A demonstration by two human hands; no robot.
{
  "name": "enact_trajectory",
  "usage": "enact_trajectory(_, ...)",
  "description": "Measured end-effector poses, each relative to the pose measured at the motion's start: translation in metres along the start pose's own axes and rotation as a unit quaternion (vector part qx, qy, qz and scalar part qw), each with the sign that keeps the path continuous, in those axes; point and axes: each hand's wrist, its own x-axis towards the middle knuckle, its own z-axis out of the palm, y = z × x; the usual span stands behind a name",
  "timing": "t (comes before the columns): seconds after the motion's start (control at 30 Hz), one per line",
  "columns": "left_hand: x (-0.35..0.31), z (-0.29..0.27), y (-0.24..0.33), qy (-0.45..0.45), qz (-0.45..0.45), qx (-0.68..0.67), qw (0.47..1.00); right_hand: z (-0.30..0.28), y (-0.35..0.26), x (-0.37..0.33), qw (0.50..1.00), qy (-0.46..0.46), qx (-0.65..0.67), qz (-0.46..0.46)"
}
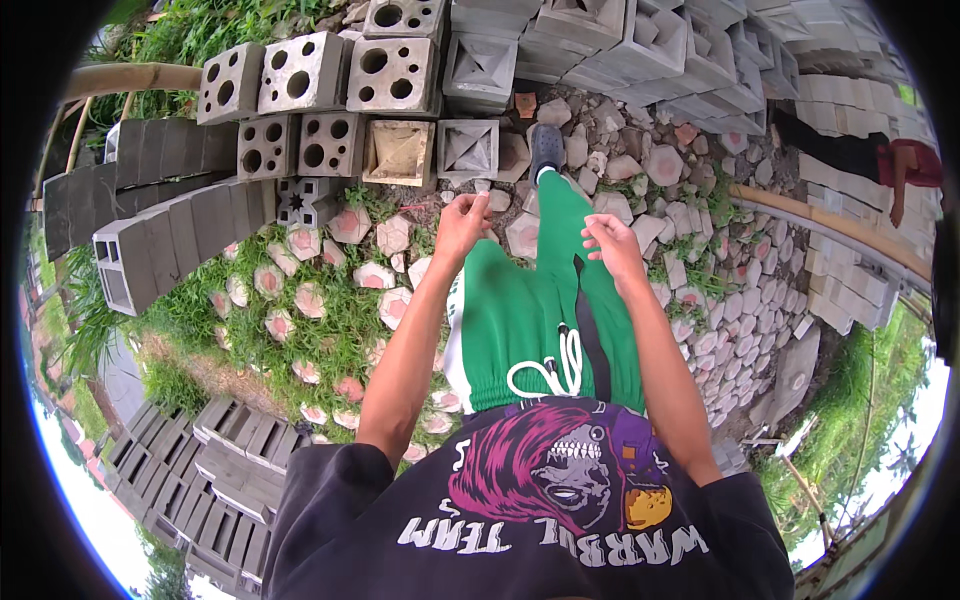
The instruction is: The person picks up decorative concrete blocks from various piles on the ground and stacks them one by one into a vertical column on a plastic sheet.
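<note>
Both my hands hang free in front of me, over my green trousers and the ground. My left hand [464,224] is loosely curled, its fingers a little apart, with nothing seen in it. Below its fingertips in the picture lies the left leg of my green trousers [495,320]. My right hand [616,246] hovers beside the other trouser leg, fingers half bent and apart, holding nothing that shows. Ahead of my hands one dark clog [547,150] stands on the stony ground. Nearest beyond my left hand is a pale square block with an X-shaped face [468,150].
Stacked hollow concrete blocks [300,75] stand ahead and to the left, with more grey blocks [650,50] at the far right. Hexagonal paving stones [375,275] lie in grass around me. Another person [850,150] is at the right, near a long bamboo pole [830,230].
</note>
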Motion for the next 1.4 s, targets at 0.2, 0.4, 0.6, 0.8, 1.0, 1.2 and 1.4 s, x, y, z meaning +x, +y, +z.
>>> enact_trajectory(0.2,0.182,0.002,0.050,0.152,0.080,-0.038,0.984,-0.015,-0.067,0.187,0.998,-0.030,-0.061,0.000)
enact_trajectory(0.4,0.365,0.003,0.189,0.232,0.179,0.111,0.950,0.021,-0.182,0.402,0.941,0.093,-0.236,-0.225)
enact_trajectory(0.6,0.475,-0.002,0.261,0.140,0.149,0.237,0.950,0.051,-0.264,0.477,0.875,0.114,-0.407,-0.236)
enact_trajectory(0.8,0.492,-0.017,0.255,0.154,0.057,0.222,0.961,0.062,-0.274,0.484,0.873,0.084,-0.420,-0.234)
enact_trajectory(1.0,0.481,-0.010,0.250,0.118,0.110,0.154,0.975,0.066,-0.273,0.488,0.862,0.114,-0.427,-0.247)
enact_trajectory(1.2,0.474,-0.011,0.218,0.243,0.155,0.058,0.956,0.088,-0.265,0.462,0.862,0.107,-0.428,-0.248)
enact_trajectory(1.4,0.473,0.051,0.193,0.113,-0.026,-0.328,0.938,0.094,-0.264,0.453,0.854,0.110,-0.442,-0.252)
